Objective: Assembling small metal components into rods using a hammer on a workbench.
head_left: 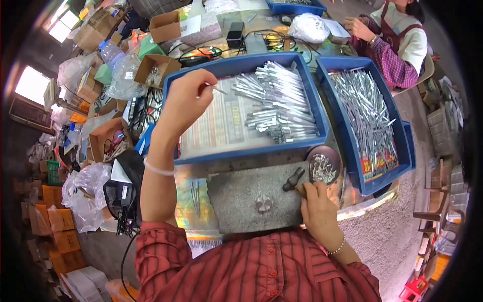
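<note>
My left hand (188, 98) is raised over the left part of a blue tray (241, 149), its fingers pinched on a thin metal rod (220, 90). Slim silver metal rods (282, 105) lie heaped in the right half of that tray, on printed paper. Lower right, my right hand (320, 209) is closed around the handle of a small hammer (294, 179). The hammer's dark head rests at the upper right of a grey slab (231, 204). Set in the slab's middle is a small round metal piece (263, 203). Several loose rods (195, 199) lie left of the slab.
A round bowl (334, 151) of small metal bits stands beside the hammer. Another blue tray (370, 189) full of silver rods is to the right. Cables, a white plastic bag (308, 28) and boxes crowd the far side. A co-worker (397, 50) sits at far right.
</note>
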`<state>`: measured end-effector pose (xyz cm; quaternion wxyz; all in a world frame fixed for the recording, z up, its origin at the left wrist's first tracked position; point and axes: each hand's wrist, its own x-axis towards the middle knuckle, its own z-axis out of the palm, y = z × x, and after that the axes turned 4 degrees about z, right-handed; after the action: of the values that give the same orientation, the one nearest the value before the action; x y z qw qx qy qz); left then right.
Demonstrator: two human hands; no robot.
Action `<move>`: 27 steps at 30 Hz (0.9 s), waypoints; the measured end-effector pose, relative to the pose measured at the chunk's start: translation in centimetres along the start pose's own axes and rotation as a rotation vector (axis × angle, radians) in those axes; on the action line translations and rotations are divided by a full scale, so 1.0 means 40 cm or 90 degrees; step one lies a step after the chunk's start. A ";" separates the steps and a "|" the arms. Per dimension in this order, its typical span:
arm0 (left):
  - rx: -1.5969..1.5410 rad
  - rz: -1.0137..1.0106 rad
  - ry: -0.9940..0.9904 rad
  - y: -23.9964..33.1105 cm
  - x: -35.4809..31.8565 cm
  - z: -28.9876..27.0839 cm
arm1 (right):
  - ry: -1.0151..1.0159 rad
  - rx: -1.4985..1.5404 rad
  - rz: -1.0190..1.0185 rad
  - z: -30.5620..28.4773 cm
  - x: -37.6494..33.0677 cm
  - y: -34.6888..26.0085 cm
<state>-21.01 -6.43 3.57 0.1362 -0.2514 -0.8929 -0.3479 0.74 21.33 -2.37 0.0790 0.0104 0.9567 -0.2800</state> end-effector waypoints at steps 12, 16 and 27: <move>-0.026 -0.058 -0.075 0.327 -0.388 -0.038 | 0.169 0.149 0.072 -0.044 0.029 0.158; -0.031 -0.059 -0.117 0.332 -0.419 -0.007 | 0.209 0.162 0.075 -0.032 0.057 0.194; -0.149 -0.160 -0.098 0.308 -0.473 0.075 | 0.195 -0.001 0.048 0.001 0.132 0.201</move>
<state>1.29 -3.30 0.32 -0.0072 -0.1782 -0.8784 -0.4434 -3.97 27.98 -7.52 -0.0577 0.0889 0.9566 -0.2716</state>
